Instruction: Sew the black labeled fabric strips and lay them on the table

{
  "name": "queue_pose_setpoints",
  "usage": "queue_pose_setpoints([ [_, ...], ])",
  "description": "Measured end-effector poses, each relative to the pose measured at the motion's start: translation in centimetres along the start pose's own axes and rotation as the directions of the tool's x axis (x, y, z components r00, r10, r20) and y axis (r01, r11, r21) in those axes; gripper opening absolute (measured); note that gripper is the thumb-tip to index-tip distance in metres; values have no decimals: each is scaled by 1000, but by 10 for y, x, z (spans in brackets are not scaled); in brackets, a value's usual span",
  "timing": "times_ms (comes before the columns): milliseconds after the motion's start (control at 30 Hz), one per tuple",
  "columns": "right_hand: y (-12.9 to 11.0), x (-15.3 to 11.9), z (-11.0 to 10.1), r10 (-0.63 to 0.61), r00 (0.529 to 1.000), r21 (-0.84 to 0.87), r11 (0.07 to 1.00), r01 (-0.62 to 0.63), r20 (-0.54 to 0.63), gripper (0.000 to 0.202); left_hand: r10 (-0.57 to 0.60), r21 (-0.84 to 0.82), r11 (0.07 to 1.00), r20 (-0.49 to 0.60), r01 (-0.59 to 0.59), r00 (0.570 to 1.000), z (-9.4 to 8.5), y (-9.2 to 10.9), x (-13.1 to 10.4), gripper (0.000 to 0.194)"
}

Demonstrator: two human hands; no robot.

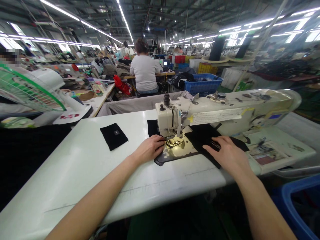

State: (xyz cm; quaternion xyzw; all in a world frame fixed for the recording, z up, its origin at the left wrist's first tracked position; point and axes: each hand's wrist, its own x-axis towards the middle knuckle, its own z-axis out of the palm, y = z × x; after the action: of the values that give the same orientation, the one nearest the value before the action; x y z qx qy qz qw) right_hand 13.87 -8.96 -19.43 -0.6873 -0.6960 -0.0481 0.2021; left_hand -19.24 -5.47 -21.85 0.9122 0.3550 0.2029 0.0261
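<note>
At the needle area of a cream sewing machine (172, 121), my left hand (151, 148) rests with its fingers closed together beside the presser foot (175, 142). What its fingertips hold is hidden. Behind it a small black fabric piece (152, 127) lies partly under the machine head. To the right, my right hand (228, 151) lies over a larger black fabric piece (200, 138), thumb apart from the curled fingers. Between them shows a slim dark tool (215, 144) with a metallic glint, its kind unclear. A black fabric square (113, 136) with a small grey label lies left.
A tray of small tools (270, 153) is set into the table's right side. A white-and-green fan (37, 86) stands at left. Ahead, a person in a light shirt (144, 73) sits near a blue basket (203, 83). Another blue bin (302, 200) is at lower right.
</note>
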Motion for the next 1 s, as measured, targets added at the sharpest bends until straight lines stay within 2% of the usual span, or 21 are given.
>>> queue_pose_setpoints([
  [67,5,-1,1,5,998,4,1000,-5,55,36,-5,-7,1000,-16,5,1000,0,1,0,31],
  [167,12,-4,6,39,999,162,986,-39,2,28,-40,-23,999,-64,39,997,2,4,-1,30],
  [267,21,-6,12,53,998,318,947,-42,-26,29,-72,-42,997,-79,69,994,5,3,-2,30],
  [467,31,-5,24,26,1000,377,926,-17,-18,29,-95,1,995,-61,96,994,7,-13,-14,33],
  [567,33,-6,24,6,999,378,926,7,-34,28,-133,48,990,-52,135,990,-2,-22,-31,35],
  [667,34,-4,19,-13,998,374,927,37,-66,27,-181,75,980,-32,183,983,-19,-34,-58,37],
  [733,33,-3,12,-28,991,343,937,71,-127,28,-218,84,972,-27,220,975,-32,-44,-78,38],
  [800,28,-4,0,-58,959,258,957,133,-279,29,-258,95,961,-34,261,965,-42,-52,-92,38],
  [867,20,-8,-15,-117,876,140,969,204,-468,28,-292,119,946,-84,300,953,-48,-50,-97,37],
  [933,9,-16,-33,-200,794,41,961,272,-573,27,-291,130,941,-171,314,941,-50,-30,-90,34],
  [1000,-5,-29,-50,-320,770,-19,928,372,-552,30,-248,86,957,-249,276,936,-49,11,-72,32],
])
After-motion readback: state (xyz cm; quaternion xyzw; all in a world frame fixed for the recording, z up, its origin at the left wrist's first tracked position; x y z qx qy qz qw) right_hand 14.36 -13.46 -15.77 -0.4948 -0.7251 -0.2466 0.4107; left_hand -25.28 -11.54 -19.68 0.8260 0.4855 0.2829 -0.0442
